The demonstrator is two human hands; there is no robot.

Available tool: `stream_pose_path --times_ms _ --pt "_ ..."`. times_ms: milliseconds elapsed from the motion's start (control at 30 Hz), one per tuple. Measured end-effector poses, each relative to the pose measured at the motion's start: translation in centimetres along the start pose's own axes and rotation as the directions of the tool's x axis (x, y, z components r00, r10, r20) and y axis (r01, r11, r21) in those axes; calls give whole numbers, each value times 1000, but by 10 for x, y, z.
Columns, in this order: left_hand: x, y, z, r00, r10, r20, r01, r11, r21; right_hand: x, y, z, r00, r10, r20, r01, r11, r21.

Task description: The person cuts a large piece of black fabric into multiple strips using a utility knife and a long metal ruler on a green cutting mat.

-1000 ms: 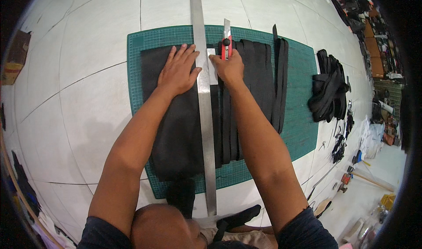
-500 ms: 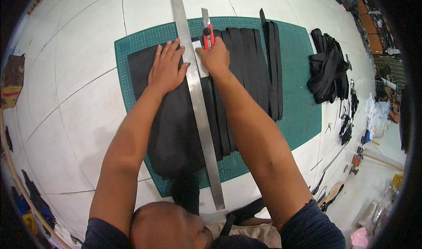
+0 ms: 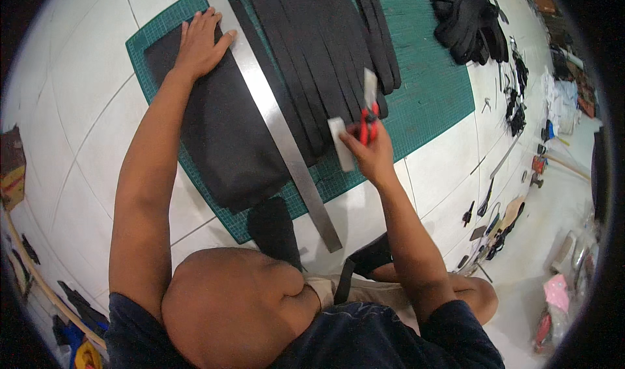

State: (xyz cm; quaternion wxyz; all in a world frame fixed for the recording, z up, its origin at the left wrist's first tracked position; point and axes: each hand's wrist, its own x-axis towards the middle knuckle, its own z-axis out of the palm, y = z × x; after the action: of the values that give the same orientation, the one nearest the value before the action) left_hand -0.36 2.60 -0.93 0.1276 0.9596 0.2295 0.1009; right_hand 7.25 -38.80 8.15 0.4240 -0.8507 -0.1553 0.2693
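Observation:
My left hand (image 3: pixel 200 46) lies spread on a folded stack of black fabric (image 3: pixel 224 147), its thumb and fingertips against a long steel ruler (image 3: pixel 268 112). The ruler runs lengthwise over the fabric, its near end reaching past the cutting mat. In my right hand (image 3: pixel 376 159) is a red utility knife (image 3: pixel 366 125), its blade pointing away from me. A small white rectangular bar (image 3: pixel 340 146) is also held there, by the thumb. That hand is raised near the close ends of the cut black strips (image 3: pixel 303 56), right of the ruler. Motion slightly blurs the knife.
Everything lies on a green cutting mat (image 3: pixel 436 99) over white floor tiles. A heap of black straps (image 3: pixel 472 27) sits beyond its right edge. Loose tools and black scraps (image 3: pixel 514 118) are scattered along the right. A thin pole (image 3: pixel 49 278) lies at the left.
My right hand has come from the ruler's far part toward me, carrying the knife and white bar off the fabric. My left hand stays pressed on the fabric. The whole view has shifted.

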Motion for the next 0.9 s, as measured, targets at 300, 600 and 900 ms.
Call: stream_pose_path --times_ms 300,600,900 --pt "20 49 -54 862 -118 492 -52 947 318 -17 118 -72 864 168 -475 -129 985 113" --pt "10 64 -61 823 -130 552 -76 939 335 -9 49 -2 976 74 -205 -36 982 184" --pt "-5 97 -59 805 -153 573 -121 903 412 32 -66 66 987 -35 156 95 914 -394"
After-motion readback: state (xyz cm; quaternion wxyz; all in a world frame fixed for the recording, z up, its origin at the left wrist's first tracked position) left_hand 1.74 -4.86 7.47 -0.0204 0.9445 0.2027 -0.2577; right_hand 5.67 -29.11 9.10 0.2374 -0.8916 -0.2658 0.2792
